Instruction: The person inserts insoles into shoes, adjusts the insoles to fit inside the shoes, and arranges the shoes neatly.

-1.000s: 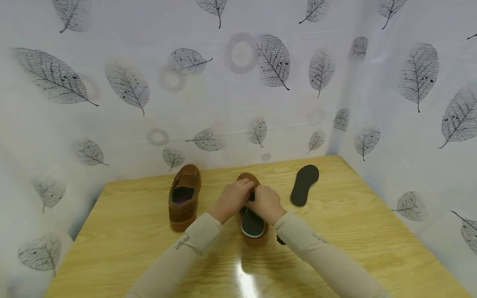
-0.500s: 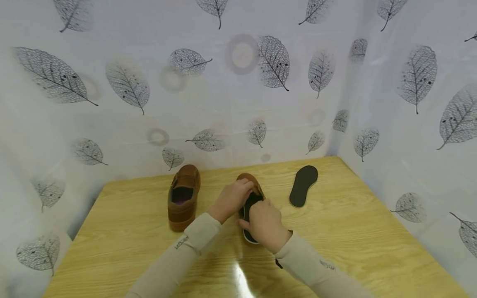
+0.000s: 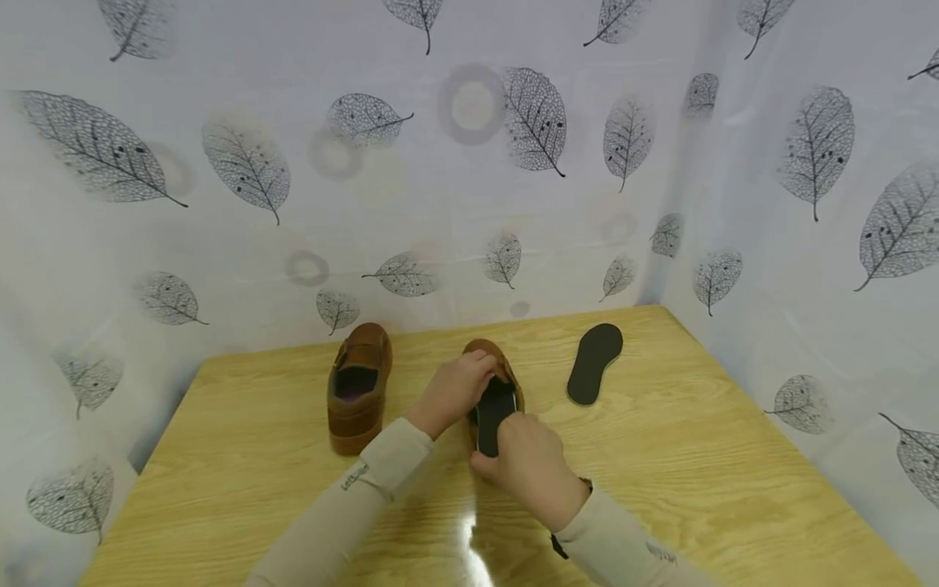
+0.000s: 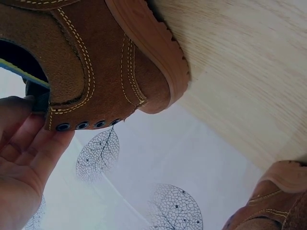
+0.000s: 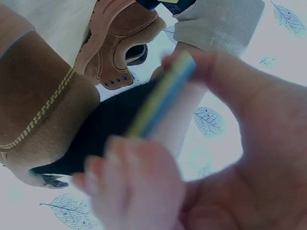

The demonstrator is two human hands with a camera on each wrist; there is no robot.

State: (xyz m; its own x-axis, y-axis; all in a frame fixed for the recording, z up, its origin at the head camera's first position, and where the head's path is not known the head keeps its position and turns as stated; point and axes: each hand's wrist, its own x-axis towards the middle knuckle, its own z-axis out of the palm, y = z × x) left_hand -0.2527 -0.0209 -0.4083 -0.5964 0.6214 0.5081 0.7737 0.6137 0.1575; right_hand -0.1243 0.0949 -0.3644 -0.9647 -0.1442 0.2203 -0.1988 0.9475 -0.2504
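Observation:
A brown stitched shoe (image 3: 480, 348) stands mid-table, toe pointing away from me. My left hand (image 3: 451, 393) pinches the eyelet edge of its upper beside the opening; in the left wrist view the fingers lie on the row of eyelets (image 4: 82, 125). A black insole (image 3: 497, 408) runs into that shoe, its front part hidden inside. My right hand (image 3: 534, 466) holds the insole's rear end between thumb and fingers. The right wrist view shows the insole's yellow-and-blue edge (image 5: 165, 93) between them, blurred, sticking out over the shoe's heel.
A matching brown shoe (image 3: 361, 387) stands to the left. Another black insole (image 3: 596, 363) lies flat on the wooden table (image 3: 697, 456) to the right. White leaf-printed sheeting (image 3: 440, 196) encloses the table's back and sides.
My right hand has moved back from the shoe's opening to the insole's rear end and now grips it there. My left hand stays at the upper.

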